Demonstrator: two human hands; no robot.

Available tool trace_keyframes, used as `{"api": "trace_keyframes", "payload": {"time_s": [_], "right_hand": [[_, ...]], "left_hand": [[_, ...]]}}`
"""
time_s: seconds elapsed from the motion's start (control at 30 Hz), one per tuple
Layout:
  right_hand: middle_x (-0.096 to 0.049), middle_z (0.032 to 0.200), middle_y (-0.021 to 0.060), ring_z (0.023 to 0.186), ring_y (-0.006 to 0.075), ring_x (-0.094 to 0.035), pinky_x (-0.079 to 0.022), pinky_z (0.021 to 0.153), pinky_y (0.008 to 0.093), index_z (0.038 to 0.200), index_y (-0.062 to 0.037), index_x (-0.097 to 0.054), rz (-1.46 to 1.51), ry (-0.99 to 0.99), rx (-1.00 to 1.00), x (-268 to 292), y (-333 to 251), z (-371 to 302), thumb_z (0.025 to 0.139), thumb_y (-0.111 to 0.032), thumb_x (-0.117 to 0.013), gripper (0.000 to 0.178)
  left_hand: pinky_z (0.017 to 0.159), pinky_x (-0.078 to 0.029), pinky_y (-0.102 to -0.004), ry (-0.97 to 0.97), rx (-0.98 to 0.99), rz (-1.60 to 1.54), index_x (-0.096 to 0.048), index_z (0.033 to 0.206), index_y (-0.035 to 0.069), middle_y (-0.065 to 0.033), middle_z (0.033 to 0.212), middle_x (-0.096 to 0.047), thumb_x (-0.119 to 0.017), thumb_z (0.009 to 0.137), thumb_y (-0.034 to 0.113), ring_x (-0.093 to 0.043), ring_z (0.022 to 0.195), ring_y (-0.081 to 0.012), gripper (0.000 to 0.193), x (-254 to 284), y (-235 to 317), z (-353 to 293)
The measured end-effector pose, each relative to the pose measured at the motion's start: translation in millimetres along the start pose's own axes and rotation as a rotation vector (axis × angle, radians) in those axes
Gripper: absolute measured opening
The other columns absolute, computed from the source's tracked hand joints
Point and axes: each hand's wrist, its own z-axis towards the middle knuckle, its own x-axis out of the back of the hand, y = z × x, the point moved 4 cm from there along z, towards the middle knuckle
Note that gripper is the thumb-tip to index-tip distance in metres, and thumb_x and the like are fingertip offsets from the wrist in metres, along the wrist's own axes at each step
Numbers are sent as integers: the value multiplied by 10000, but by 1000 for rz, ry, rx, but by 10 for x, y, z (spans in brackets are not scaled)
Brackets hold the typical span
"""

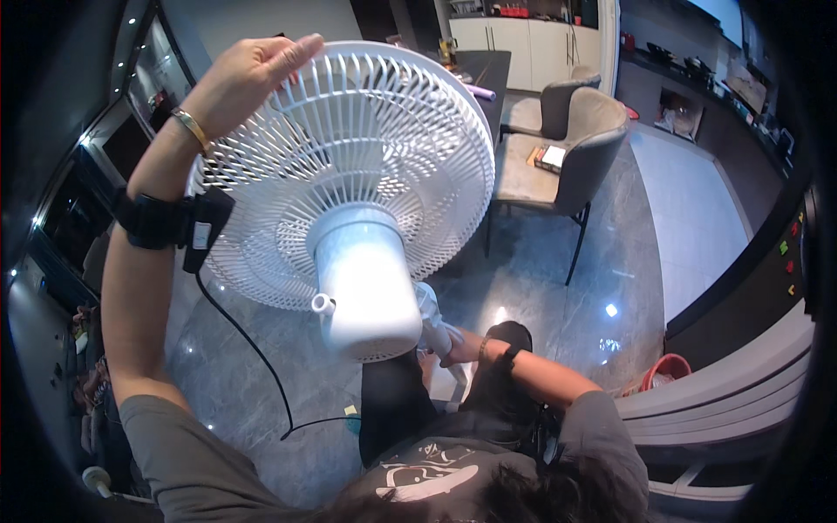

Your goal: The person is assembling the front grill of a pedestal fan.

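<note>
A white electric fan fills the middle of the view, its motor housing toward me and its round slatted grille tilted beyond it. My left hand is closed on the upper left rim of the grille, thumb along the edge, the other fingers mostly hidden. Lower down, right of the motor housing, my right hand is wrapped round the white neck of the fan. A small knob sticks out of the housing's left side. Between my legs the lower stand is partly hidden.
Two beige and grey chairs stand beside a dark table, one with a small box on its seat. At the lower right is a red bin. A black cable runs from my left wrist strap toward the floor.
</note>
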Motion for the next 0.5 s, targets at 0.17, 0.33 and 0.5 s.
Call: {"api": "trace_keyframes", "payload": {"time_s": [0.17,0.33,0.5], "right_hand": [[-604,1034,145,1015,294,-558,-432,899,352,1137,-4,-501,-417,141,110,921,-565,-335,651,-69,-655,514],[-618,976,54,883,134,-586,-459,762,260,1036,-37,-573,-283,787,280,2092,-2348,-691,815,-42,-574,221],[-497,1240,145,1158,259,-460,-363,946,381,1258,-47,-435,-576,704,545,2549,-3199,-297,829,-402,-595,579]], "left_hand": [[619,-391,-220,-26,-67,-68,-614,926,27,-13,714,-520,-402,903,513,-461,668,-87,531,19,130,-24],[787,-490,-343,-111,58,-186,-448,1243,24,-151,1050,-552,-580,710,656,-564,947,-241,837,99,-66,-378],[863,-459,-351,-36,168,-290,-388,1252,-56,-187,1114,-512,-693,641,602,-535,1025,-260,949,105,-190,-703]]}}
